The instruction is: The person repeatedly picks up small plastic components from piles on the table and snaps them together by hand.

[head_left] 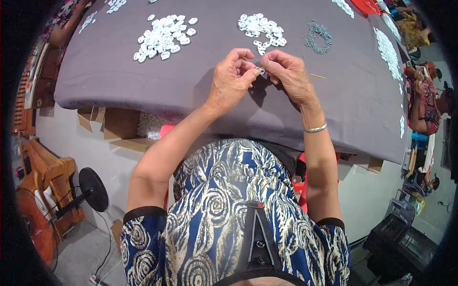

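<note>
Just over the near part of the table, my left hand (231,80) pinches a small white oval piece with two holes (260,71) between thumb and forefinger. Close against it, my right hand (290,75) has thumb and fingertips pressed together at the piece's right side. Whatever those right fingertips grip is too small to make out. Beyond my hands lies a heap of linked or loose white two-holed pieces (261,29). Farther left is a larger heap of similar white pieces (162,40). To the right sits a tangled ring of grey-green cord bits (318,37).
A grey cloth covers the table (129,81). A thin yellowish stick (318,76) lies right of my right hand. More white pieces (389,55) line the right edge, near another person (422,105). Below stand an open cardboard box (124,126) and a black fan (93,189).
</note>
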The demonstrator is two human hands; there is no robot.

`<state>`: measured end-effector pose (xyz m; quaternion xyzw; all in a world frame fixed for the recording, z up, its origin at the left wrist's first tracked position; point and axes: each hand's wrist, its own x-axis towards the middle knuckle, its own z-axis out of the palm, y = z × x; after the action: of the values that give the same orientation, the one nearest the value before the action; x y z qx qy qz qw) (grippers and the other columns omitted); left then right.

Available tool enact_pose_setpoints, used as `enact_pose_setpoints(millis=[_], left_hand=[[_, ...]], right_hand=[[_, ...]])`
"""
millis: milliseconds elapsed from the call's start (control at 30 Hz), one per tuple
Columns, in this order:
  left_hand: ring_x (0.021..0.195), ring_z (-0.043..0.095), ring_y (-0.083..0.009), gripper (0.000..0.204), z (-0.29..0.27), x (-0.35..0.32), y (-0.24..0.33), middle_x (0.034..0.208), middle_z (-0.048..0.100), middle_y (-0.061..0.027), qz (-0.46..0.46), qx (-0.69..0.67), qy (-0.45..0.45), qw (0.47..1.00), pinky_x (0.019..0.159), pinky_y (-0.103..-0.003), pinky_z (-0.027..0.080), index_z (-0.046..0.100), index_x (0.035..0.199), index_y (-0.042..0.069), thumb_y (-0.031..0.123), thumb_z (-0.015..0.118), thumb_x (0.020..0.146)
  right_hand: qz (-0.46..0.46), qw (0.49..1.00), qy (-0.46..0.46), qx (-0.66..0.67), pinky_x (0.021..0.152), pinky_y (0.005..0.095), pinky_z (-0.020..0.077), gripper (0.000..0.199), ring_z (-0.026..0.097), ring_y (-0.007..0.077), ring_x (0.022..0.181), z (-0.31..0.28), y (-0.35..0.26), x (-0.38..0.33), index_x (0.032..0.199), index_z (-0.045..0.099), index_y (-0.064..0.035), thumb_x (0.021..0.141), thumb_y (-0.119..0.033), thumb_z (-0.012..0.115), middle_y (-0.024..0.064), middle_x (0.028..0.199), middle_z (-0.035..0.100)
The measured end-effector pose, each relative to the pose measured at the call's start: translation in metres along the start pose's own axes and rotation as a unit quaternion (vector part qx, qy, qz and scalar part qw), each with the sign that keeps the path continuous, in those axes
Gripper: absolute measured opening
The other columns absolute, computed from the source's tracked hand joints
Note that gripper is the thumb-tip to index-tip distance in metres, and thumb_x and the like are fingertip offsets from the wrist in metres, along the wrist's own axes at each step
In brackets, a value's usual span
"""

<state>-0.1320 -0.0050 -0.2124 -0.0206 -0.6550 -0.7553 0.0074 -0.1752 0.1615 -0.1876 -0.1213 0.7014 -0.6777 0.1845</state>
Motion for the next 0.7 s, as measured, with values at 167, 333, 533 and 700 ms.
enact_pose_setpoints(millis=[167,333,533,700], left_hand=[[0.072,0.054,-0.0062,0.031,-0.0011,0.0013,-0.0014,0.085,0.058,-0.0025,0.000,0.005,-0.006,1.000,0.060,-0.020,0.048,0.051,0.113,0.003,0.000,0.064,0.085],[0.072,0.054,-0.0061,0.030,-0.0016,0.0021,-0.0026,0.086,0.058,-0.0027,0.004,0.010,-0.012,1.000,0.060,-0.020,0.048,0.051,0.113,0.003,0.001,0.064,0.085],[0.073,0.055,-0.0062,0.030,-0.0012,0.0017,-0.0035,0.086,0.058,-0.0029,0.007,0.018,-0.011,1.000,0.060,-0.020,0.048,0.052,0.112,0.004,0.002,0.065,0.085],[0.074,0.055,-0.0061,0.030,-0.0020,0.0015,-0.0043,0.086,0.058,-0.0027,0.008,0.026,-0.013,1.000,0.060,-0.020,0.048,0.052,0.112,0.003,0.002,0.065,0.085]], right_hand=[[0.014,0.999,-0.018,-0.034,0.050,0.0167,0.0355,0.018,0.044,0.0010,0.057,-0.0018,-0.0009,0.0026,0.087,0.064,-0.0062,0.090,-0.024,0.063,-0.0076,0.070,0.052],[0.011,0.999,-0.019,-0.034,0.050,0.0169,0.0356,0.019,0.044,0.0010,0.057,-0.0005,-0.0025,0.0021,0.087,0.064,-0.0065,0.091,-0.024,0.062,-0.0078,0.069,0.052],[0.002,0.998,-0.022,-0.053,0.050,0.0169,0.0362,0.019,0.044,0.0011,0.057,-0.0030,-0.0004,0.0025,0.086,0.062,-0.0068,0.092,-0.025,0.061,-0.0080,0.068,0.051],[-0.008,0.998,-0.026,-0.054,0.050,0.0173,0.0369,0.019,0.045,0.0009,0.058,-0.0024,-0.0016,0.0015,0.087,0.061,-0.0065,0.092,-0.024,0.060,-0.0079,0.068,0.050]])
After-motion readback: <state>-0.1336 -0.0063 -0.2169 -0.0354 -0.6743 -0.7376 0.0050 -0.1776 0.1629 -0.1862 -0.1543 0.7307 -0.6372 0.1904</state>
